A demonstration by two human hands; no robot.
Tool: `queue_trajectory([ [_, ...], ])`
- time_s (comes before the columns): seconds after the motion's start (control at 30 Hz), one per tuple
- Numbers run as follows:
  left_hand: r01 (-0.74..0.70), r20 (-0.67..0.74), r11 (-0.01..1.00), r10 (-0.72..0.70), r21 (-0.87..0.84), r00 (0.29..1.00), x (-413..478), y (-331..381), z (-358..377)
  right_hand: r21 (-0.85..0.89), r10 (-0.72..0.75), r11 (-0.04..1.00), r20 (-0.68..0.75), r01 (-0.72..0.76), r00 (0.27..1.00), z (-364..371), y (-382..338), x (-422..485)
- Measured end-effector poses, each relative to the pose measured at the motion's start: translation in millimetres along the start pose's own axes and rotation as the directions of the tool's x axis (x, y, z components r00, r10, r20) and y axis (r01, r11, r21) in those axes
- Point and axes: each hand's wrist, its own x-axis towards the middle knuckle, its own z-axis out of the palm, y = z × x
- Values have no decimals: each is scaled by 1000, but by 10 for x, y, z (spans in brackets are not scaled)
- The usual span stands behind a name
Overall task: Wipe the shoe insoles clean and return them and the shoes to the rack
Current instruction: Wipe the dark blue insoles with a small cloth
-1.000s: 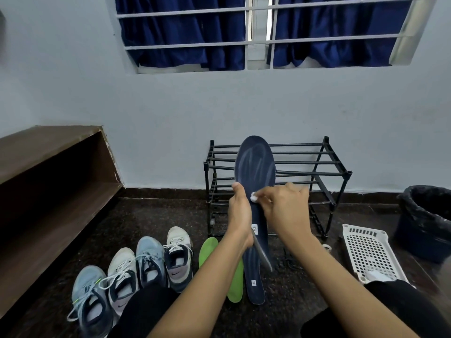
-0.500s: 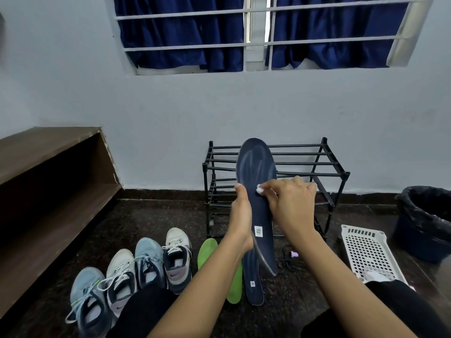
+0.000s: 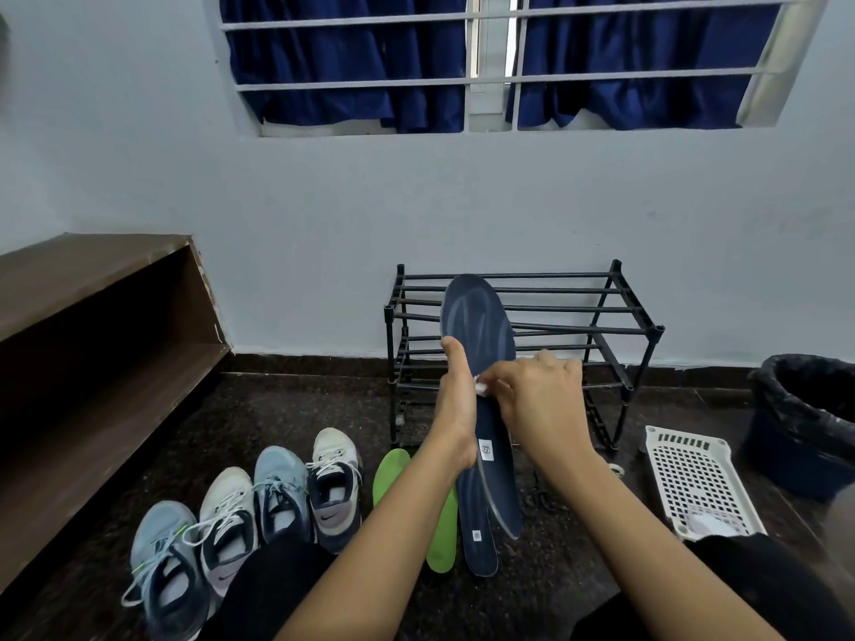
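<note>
That long dark-navy foam insole [image 3: 481,335] stands almost upright in front of you, toe end up, gripped by your left hand [image 3: 455,409]: the thumb lies up its left edge and the other fingers go round the back, where I can't see them. Your right hand [image 3: 539,400] has its fingertips [image 3: 499,386] bunched, pinching a small white wipe [image 3: 482,388] against the insole's face, just beside your left thumb. Most of the wipe is hidden under the fingers. My take is that you're mid-wipe around the middle. I'd go in long strokes from the toe above your thumb down to the heel below your palm, and squeeze that edge firmly so the foam doesn't flex away from the pressure. The heel bit with the little white label sits below your left wrist, so it's easy to skip. Under your hands, a second navy insole [image 3: 479,548] and a bright green insole [image 3: 439,534] lie side by side on the dark floor, probably next in line. A row of four lace-up sneakers [image 3: 282,497] is left of your left forearm. The black metal-bar shoe rack [image 3: 601,312] stands just beyond your fingertips. Off to the right of your right hand are a white perforated plastic basket [image 3: 694,474] and a dark bin with a black liner [image 3: 809,418].
</note>
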Motion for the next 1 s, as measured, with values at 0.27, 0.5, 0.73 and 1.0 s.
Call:
queue_trajectory([
  [0.27, -30, -41, 999, 29, -12, 999, 0, 10, 1, 121, 35, 992, -32, -31, 999, 12, 58, 70],
  [0.5, -11, -61, 1000, 11, -1, 998, 70, -23, -42, 19, 3, 1000, -6, -3, 1000, 12, 3, -29],
  [0.73, -64, -6, 998, 64, 5, 998, -40, -15, 36, 138, 194, 973, -59, -185, 979, 0, 139, 151],
  [1.0, -31, -71, 998, 34, 46, 997, 114, -42, -82, 24, 60, 998, 100, -62, 993, -5, 52, -34],
])
